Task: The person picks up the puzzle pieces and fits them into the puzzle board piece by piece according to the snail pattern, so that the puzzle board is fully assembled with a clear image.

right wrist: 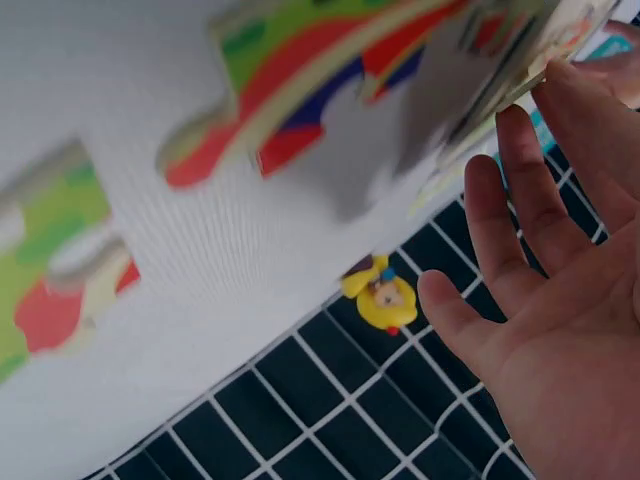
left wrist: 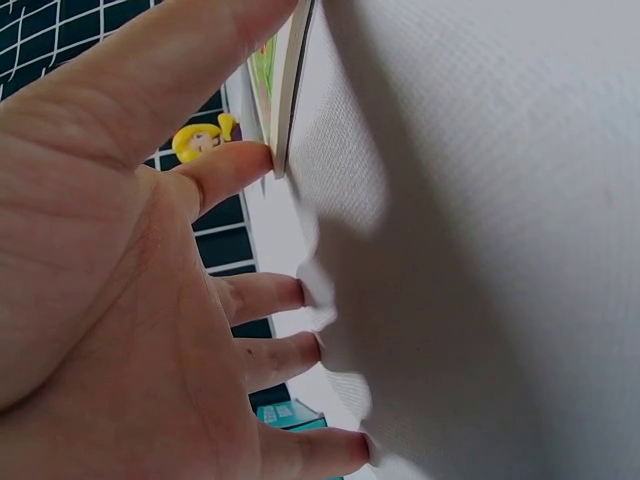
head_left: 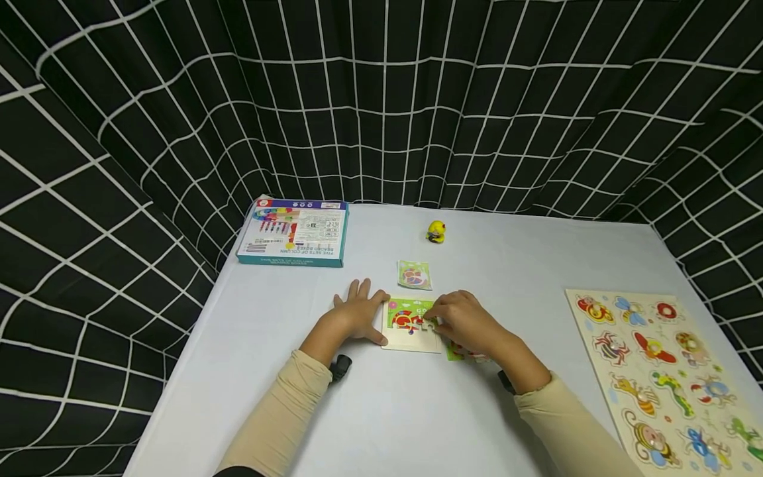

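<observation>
At the middle of the counter [head_left: 381,411], I see my left hand [head_left: 356,313] lying flat with fingers [left wrist: 262,296] spread, steadying the puzzle board [head_left: 410,326] by its left edge. My right hand [head_left: 467,322] curls over the board's right side; I cannot tell whether it pinches a piece. I judge the puzzle partly filled, with loose pieces [head_left: 414,274] still outside. Only the left wrist view shows the board's thin edge against my finger; both wrist views catch the yellow toy [right wrist: 378,292].

A small wooden puzzle tray [head_left: 411,328] lay between the left hand [head_left: 356,311] and right hand [head_left: 465,321]. Behind it sat a loose puzzle card [head_left: 414,274], then a yellow duck toy [head_left: 436,231]. A flat box [head_left: 294,232] lay far left, a big animal puzzle board [head_left: 661,371] far right.
</observation>
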A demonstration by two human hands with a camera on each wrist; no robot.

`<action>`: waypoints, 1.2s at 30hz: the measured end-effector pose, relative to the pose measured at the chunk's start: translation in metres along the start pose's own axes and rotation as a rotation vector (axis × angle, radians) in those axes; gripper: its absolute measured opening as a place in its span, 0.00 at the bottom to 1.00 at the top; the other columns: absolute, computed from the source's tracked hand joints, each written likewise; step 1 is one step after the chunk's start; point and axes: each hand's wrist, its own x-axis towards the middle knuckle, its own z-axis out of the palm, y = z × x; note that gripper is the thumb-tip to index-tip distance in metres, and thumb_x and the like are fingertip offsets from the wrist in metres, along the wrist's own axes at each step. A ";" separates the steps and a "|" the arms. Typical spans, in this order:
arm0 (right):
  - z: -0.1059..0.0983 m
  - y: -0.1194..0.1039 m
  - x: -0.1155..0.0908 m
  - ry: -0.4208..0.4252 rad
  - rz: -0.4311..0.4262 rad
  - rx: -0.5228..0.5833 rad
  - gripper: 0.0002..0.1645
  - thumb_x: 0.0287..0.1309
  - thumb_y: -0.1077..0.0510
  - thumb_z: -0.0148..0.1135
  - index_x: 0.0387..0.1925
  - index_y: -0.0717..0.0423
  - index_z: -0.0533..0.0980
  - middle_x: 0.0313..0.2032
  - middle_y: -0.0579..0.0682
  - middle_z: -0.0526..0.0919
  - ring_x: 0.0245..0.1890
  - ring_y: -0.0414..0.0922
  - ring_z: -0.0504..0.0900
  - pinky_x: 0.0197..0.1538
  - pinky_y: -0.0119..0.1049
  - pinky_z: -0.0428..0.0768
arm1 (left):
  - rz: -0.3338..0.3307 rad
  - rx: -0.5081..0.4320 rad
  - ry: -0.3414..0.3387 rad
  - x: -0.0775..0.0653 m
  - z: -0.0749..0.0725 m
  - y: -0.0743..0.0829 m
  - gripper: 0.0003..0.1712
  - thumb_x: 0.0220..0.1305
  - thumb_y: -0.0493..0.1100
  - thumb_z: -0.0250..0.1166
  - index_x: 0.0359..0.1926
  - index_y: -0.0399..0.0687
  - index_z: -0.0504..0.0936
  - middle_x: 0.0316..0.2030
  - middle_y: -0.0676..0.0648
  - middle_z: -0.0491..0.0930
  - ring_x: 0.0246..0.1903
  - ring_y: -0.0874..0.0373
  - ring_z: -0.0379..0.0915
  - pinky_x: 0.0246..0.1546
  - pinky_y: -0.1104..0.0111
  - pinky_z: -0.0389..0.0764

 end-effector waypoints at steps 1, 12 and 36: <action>0.001 0.000 0.000 0.001 -0.003 -0.005 0.18 0.48 0.60 0.75 0.44 0.50 0.85 0.42 0.46 0.84 0.49 0.46 0.80 0.61 0.56 0.68 | 0.001 0.002 0.001 0.000 0.000 0.000 0.52 0.45 0.57 0.78 0.70 0.58 0.63 0.75 0.36 0.42 0.74 0.37 0.31 0.63 0.30 0.47; 0.002 -0.007 0.002 0.023 0.002 -0.086 0.16 0.50 0.60 0.74 0.43 0.47 0.85 0.42 0.47 0.84 0.49 0.48 0.79 0.62 0.59 0.67 | 0.004 0.018 0.012 0.000 -0.002 0.001 0.51 0.45 0.58 0.78 0.69 0.59 0.63 0.75 0.36 0.43 0.74 0.37 0.33 0.63 0.30 0.49; -0.010 -0.006 -0.015 -0.050 0.047 0.117 0.17 0.55 0.60 0.69 0.48 0.58 0.82 0.47 0.50 0.85 0.53 0.50 0.81 0.58 0.53 0.74 | -0.007 0.009 -0.009 0.000 0.000 -0.001 0.53 0.45 0.57 0.78 0.70 0.59 0.61 0.75 0.36 0.41 0.74 0.37 0.31 0.64 0.31 0.48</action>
